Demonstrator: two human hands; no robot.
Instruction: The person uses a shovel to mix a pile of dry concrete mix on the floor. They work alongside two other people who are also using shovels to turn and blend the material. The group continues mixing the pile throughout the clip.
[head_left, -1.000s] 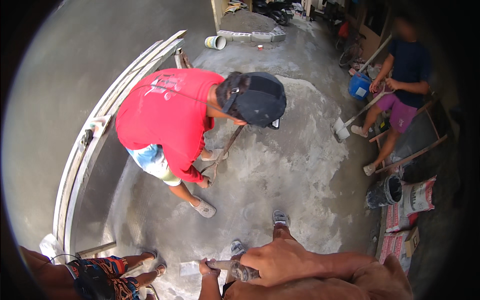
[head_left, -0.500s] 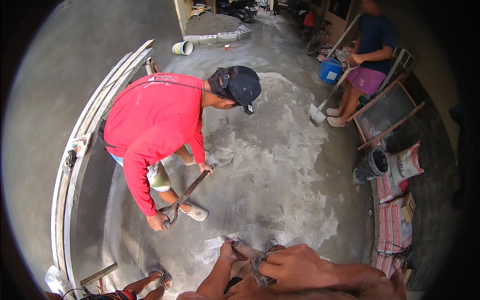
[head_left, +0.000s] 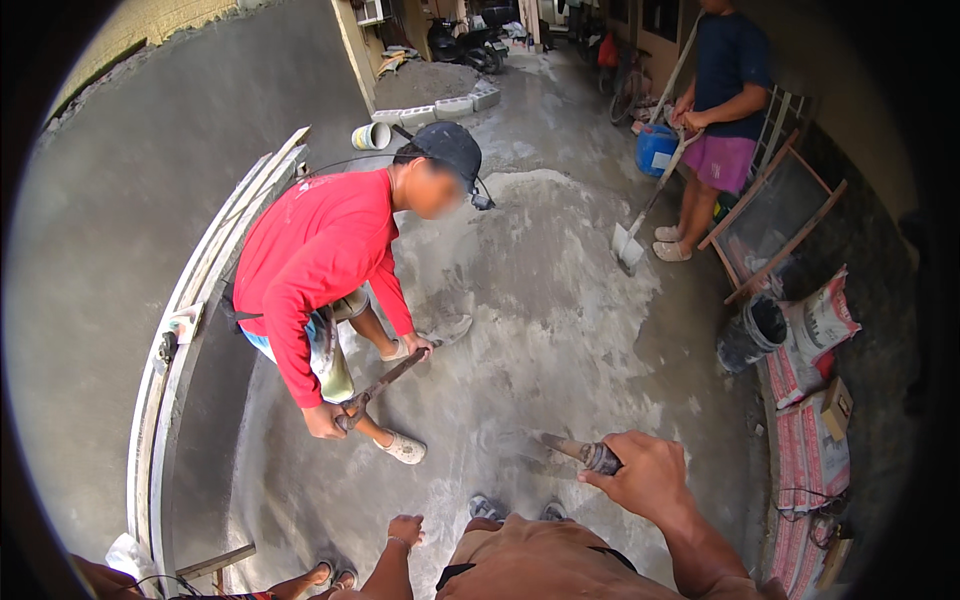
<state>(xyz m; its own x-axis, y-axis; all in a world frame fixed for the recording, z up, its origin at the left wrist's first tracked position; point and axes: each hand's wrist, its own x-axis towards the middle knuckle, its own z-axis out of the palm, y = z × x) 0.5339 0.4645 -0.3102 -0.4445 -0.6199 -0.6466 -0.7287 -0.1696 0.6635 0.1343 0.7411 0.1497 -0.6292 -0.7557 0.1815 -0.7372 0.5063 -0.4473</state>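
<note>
My right hand is closed round the dark grip end of a shovel. The shovel's shaft points left, and its blade end is smeared by motion over the wet grey concrete. My left hand is off the shovel, low and to the left, with its fingers curled and nothing visible in them. In front of me on the left, a person in a red shirt bends over and holds another shovel with both hands, its blade near the mix.
At the back right a co-worker in dark blue stands with a shovel. Along the right lie a framed screen, a black bucket and cement bags. Long boards run down the left. Another person's feet show at lower left.
My left hand has let go of the shovel and moved left and down. My right hand has swung the shovel outward to the right. The person in red has raised their head.
</note>
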